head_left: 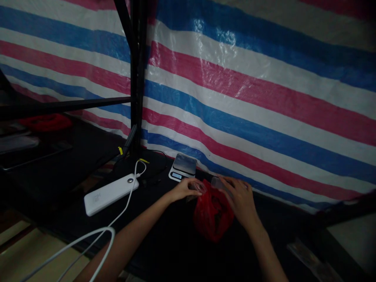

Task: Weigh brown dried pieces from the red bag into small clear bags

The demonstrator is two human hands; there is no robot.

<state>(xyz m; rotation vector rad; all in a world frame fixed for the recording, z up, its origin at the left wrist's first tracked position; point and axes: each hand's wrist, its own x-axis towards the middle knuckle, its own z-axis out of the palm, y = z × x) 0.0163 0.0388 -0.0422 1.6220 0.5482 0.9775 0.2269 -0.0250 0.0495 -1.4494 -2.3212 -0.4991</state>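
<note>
A red plastic bag [214,215] stands with its mouth up on the dark surface, between my two hands. Dark contents show faintly through its side. My left hand [185,189] is closed at the bag's left rim, with its thumb and fingers pinching crinkled clear plastic [200,187]. On the other side, my right hand [241,197] curls round a translucent plastic piece [217,183] at the bag's right rim. The dim light hides its exact shape. Just behind my left hand is a white kitchen scale [184,164] with a lit display.
A white power bank [110,194] with a white cable [125,205] lies at the left; the cable loops across my left forearm. A black metal post [137,78] rises before the striped tarp [249,86]. Clear packaging [308,256] lies at the lower right.
</note>
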